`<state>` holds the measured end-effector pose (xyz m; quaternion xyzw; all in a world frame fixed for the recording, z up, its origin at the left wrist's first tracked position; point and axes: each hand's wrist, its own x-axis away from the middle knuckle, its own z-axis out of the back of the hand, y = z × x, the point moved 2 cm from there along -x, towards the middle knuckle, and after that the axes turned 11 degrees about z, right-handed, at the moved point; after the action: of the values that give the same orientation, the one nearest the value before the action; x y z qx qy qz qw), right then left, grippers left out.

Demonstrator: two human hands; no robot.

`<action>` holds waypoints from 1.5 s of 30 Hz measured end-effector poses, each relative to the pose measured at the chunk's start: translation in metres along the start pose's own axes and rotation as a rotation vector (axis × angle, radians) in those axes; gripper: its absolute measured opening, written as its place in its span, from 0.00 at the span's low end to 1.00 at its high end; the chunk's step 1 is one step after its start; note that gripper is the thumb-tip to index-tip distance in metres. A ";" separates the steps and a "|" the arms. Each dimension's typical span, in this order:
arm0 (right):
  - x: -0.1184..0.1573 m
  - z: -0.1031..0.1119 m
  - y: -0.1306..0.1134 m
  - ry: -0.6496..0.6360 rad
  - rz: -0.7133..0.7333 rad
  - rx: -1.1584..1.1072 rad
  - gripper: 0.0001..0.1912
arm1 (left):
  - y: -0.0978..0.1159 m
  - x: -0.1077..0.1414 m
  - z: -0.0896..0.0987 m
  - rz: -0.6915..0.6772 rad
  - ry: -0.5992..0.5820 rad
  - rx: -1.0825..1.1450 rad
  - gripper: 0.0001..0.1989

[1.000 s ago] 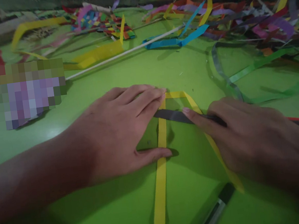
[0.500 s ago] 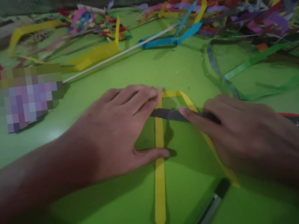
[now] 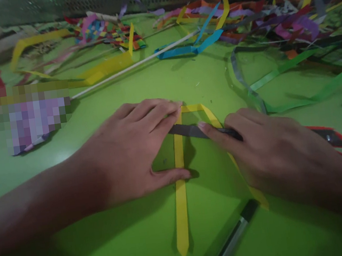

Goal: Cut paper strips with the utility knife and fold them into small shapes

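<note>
A narrow yellow strip [image 3: 183,210] lies on the green table, bent near its top so that a second length runs down to the right under my right hand. My left hand [image 3: 130,150] rests flat over it, fingers stretched out and thumb apart, fingertips at the bend. In my right hand [image 3: 265,149] is a knife [image 3: 187,131] with a dark blade. The thumb lies along the blade, which crosses the strip close to my left fingers; its tip is hidden beneath them.
A dark-capped marker [image 3: 236,237] lies at the front. Behind my right wrist is a red and black object [image 3: 333,138], partly hidden. Farther back are green strips [image 3: 302,71], a blue strip [image 3: 182,51], a thin stick [image 3: 131,67], a blurred purple piece [image 3: 36,120] and heaped coloured strips [image 3: 296,23].
The view has shifted slightly, so the right-hand things sit farther left in it. Both hands, the knife and the yellow strip keep nearly the same positions relative to each other.
</note>
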<state>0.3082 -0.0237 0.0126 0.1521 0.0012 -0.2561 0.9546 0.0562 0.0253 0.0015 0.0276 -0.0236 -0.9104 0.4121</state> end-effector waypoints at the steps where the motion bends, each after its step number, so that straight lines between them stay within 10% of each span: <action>1: 0.000 -0.001 0.000 -0.004 -0.012 0.002 0.27 | 0.000 0.000 0.000 0.006 -0.007 0.014 0.50; 45: -0.006 0.000 -0.002 0.147 -0.042 0.055 0.28 | 0.004 -0.004 0.008 0.054 -0.076 -0.053 0.53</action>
<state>0.3024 -0.0223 0.0124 0.1965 0.0677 -0.2643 0.9418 0.0616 0.0261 0.0094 -0.0185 -0.0160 -0.8998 0.4357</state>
